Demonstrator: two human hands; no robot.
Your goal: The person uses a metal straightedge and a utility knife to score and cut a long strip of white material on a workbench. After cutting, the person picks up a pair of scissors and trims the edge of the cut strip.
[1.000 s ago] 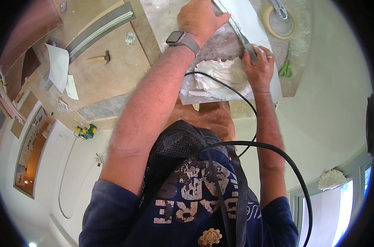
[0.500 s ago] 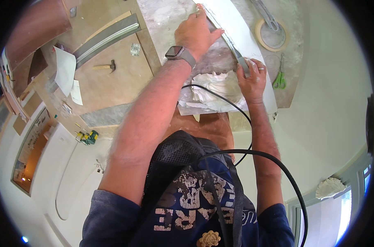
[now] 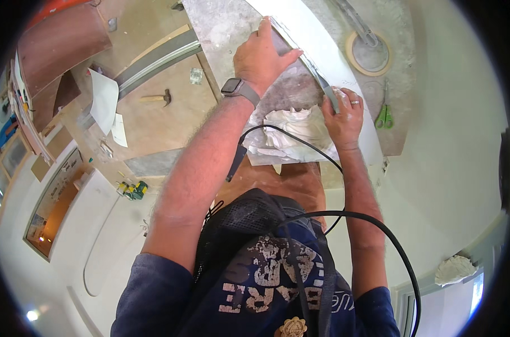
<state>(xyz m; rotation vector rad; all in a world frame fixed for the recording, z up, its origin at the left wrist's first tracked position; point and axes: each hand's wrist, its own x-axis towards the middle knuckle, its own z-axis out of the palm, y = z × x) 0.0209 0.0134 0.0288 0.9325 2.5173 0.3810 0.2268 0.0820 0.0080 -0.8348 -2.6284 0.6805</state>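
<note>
The left hand (image 3: 262,56) is gripping the upper part of a long metal straightedge (image 3: 305,62) lying aslant across a grey board (image 3: 221,25), fingers wrapped over its edge. The right hand (image 3: 341,115) is clasping the lower end of the same straightedge, just beside a heap of white plaster (image 3: 294,126) sitting on the board. A roll of masking tape (image 3: 369,53) and green-handled scissors (image 3: 384,112) are lying to the right, a hammer (image 3: 155,98) well off to the left.

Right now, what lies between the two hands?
In the head view, a long metal straightedge spans from the left hand to the right hand, above a mound of white plaster.
</note>
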